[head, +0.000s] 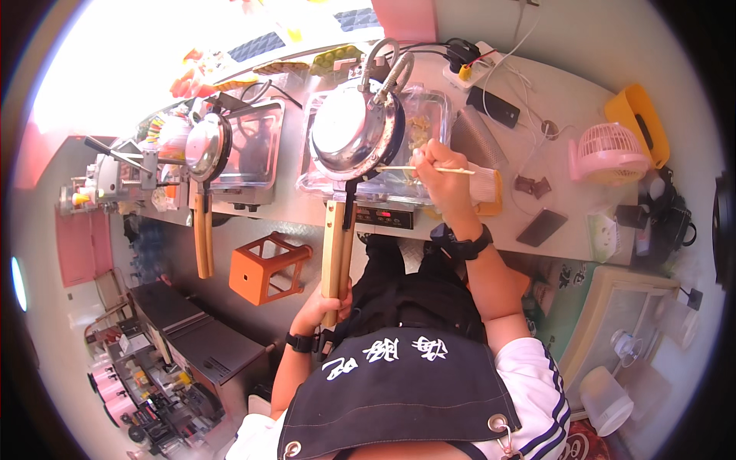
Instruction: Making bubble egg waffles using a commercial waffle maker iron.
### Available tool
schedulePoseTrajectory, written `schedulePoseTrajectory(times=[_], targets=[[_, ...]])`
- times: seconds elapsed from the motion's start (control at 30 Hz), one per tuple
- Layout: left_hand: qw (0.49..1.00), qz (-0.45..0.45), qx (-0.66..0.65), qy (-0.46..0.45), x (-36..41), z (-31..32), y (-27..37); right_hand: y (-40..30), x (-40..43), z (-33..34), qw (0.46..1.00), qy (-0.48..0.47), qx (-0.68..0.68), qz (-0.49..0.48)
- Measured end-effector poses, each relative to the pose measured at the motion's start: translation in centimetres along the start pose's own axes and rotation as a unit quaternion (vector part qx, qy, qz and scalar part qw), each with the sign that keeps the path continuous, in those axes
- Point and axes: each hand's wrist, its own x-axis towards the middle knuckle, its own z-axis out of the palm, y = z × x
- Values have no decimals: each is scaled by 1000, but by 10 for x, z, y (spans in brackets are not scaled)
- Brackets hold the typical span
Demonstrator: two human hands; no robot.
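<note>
My left hand (pixel 319 305) grips the lower end of the long wooden handles (pixel 332 259) of a round metal baking iron (pixel 357 132). The iron is tilted up over a metal tray (pixel 440 115) with crumbs in it, and two braided metal cables run from its top. Between the fingers of my right hand (pixel 443 172) is a thin wooden stick (pixel 397 168). The stick's tip reaches the lower right rim of the iron; whether it touches is too small to tell. A whitish knitted glove (pixel 483 187) lies just right of my right hand.
A second baking iron (pixel 206 149) with wooden handles stands left by another tray (pixel 247 144). On the counter at right are phones (pixel 493 107), a pink fan (pixel 612 154), a power strip (pixel 468 72) and loose cables. An orange stool (pixel 267 270) stands on the floor.
</note>
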Motion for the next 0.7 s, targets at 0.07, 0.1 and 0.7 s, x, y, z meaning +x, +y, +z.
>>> schedulePoseTrajectory(times=[0.07, 0.1, 0.7], targets=[[1000, 2, -2, -3, 1, 2, 2, 19, -18, 5, 998, 17, -49, -46], [1000, 5, -6, 1, 1, 2, 3, 13, -23, 7, 998, 12, -47, -45], [999, 16, 22, 18, 1, 7, 5, 7, -32, 16, 989, 69, -75, -106]])
